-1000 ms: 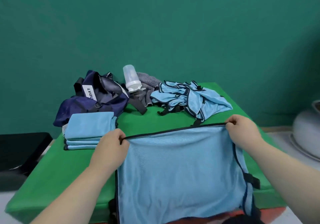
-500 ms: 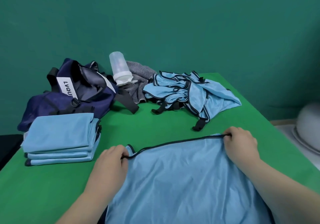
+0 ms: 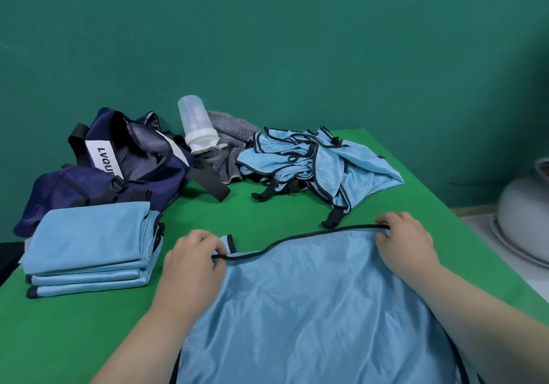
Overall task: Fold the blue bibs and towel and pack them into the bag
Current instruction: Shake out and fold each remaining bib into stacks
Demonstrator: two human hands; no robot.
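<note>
Both hands pinch the dark-trimmed top edge of a blue bib (image 3: pixel 312 309) spread flat on the green counter (image 3: pixel 89 324): left hand (image 3: pixel 194 260) at its left corner, right hand (image 3: pixel 405 242) at its right.

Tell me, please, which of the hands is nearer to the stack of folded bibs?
Left. The left hand pinches the spread bib beside the stack of folded bibs; the right hand grips that bib's opposite corner, farther away.
</note>
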